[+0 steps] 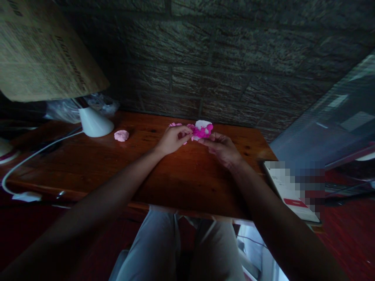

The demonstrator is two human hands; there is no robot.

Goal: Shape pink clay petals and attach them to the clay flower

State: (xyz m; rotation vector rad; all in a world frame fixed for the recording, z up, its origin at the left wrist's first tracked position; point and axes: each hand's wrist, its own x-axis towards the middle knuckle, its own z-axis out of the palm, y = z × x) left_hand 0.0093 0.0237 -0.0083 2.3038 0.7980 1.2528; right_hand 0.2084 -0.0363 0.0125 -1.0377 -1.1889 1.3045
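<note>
Over the far side of the wooden desk, my left hand [175,139] has its fingertips pinched together at the left edge of a bright pink, lobed piece [201,132], petal-like in outline. My right hand [225,148] grips the same piece from the right, thumb and fingers closed near its lower edge. Behind it shows a pale, whitish-pink piece [204,124]; whether the two are joined I cannot tell. More pink frilled pieces [175,124] lie just beyond my left hand, partly hidden by it. A crumpled light-pink lump [121,135] rests farther left.
A lamp with a white base [96,124] and a newsprint-patterned shade [49,50] stands at left, its white cable [38,147] crossing the desk [187,175]. Clear plastic [58,111] lies behind it. A tablet-like device [283,187] sits at the right edge. A stone wall [187,70] rises behind.
</note>
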